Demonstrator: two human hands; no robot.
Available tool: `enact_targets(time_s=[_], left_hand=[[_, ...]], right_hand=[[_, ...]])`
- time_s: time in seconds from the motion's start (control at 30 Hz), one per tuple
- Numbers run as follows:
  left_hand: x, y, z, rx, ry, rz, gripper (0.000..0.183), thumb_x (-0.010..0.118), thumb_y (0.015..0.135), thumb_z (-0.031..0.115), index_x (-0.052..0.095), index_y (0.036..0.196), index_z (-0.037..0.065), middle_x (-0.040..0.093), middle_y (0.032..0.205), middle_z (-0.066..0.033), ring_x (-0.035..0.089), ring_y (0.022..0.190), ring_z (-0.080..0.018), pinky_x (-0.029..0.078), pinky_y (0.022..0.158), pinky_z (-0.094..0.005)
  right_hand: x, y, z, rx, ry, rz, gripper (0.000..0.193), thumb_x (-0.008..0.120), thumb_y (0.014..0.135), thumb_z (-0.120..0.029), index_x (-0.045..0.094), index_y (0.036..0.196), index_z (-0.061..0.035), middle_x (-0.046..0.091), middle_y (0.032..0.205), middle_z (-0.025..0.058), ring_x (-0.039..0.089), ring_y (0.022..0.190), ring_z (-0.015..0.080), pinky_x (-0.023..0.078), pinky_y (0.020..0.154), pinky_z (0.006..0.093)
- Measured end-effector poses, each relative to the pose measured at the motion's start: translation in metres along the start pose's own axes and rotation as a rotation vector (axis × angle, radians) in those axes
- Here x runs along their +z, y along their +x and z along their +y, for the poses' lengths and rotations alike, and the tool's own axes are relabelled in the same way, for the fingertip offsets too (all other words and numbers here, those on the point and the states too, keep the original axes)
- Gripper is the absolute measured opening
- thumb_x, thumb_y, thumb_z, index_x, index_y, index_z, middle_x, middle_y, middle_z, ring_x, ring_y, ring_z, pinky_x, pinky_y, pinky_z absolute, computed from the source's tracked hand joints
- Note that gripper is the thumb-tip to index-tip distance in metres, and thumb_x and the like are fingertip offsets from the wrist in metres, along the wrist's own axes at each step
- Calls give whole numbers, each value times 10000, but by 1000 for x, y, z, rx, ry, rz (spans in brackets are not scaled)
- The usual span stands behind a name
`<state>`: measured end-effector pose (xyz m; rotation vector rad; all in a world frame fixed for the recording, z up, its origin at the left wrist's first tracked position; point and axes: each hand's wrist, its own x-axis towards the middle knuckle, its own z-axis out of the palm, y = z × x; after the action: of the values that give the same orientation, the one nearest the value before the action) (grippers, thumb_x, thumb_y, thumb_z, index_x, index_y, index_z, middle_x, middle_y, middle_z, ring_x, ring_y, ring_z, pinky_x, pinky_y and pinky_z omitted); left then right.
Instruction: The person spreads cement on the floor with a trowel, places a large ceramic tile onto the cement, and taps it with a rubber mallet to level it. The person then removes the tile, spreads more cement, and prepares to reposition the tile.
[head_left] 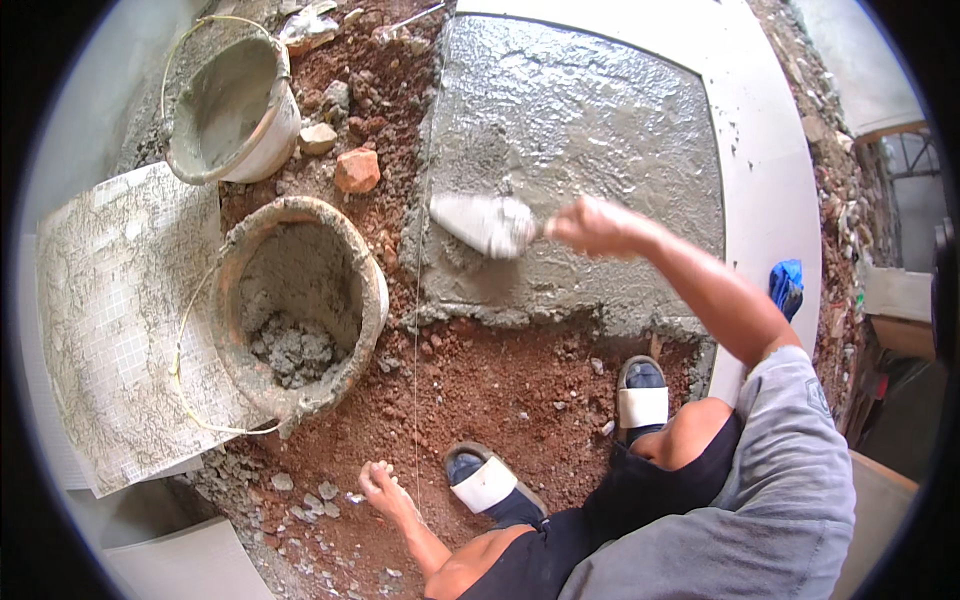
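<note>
Head view: right hand (592, 226) gripped shut on trowel (485, 223), blade flat on wet mortar bed (580, 130). Left hand (378, 486) fingers loosely curled, holding nothing, resting on red dirt (480, 375). Mortar bucket (300, 300) just left of bed.

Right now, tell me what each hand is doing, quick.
Left hand: resting on the red dirt ground, fingers curled; holds nothing visible.
Right hand: closed on the trowel over the wet mortar bed.
</note>
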<state>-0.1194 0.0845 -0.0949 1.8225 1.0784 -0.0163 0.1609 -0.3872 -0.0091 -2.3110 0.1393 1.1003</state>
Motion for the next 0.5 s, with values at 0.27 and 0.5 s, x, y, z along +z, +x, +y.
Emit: enact_targets(time_s=[0.27,0.5], left_hand=[[3,21,-5,66,-150,32,340,515,990,264,526,1164,-28,619,1045,-150,606,938,-223,481,843,-358],[5,19,-8,25,-279,15,382,525,987,287,499,1197,-31,607,1088,-187,609,1017,-250,490,884,-352]], right_hand=[[-28,-97,-87,-187,-283,286,357,584,922,-348,657,1168,-100,718,911,129,692,778,213,559,752,379],[-14,-45,-272,-700,-999,558,221,556,937,-253,694,898,-84,699,753,57,650,614,135,560,592,303]])
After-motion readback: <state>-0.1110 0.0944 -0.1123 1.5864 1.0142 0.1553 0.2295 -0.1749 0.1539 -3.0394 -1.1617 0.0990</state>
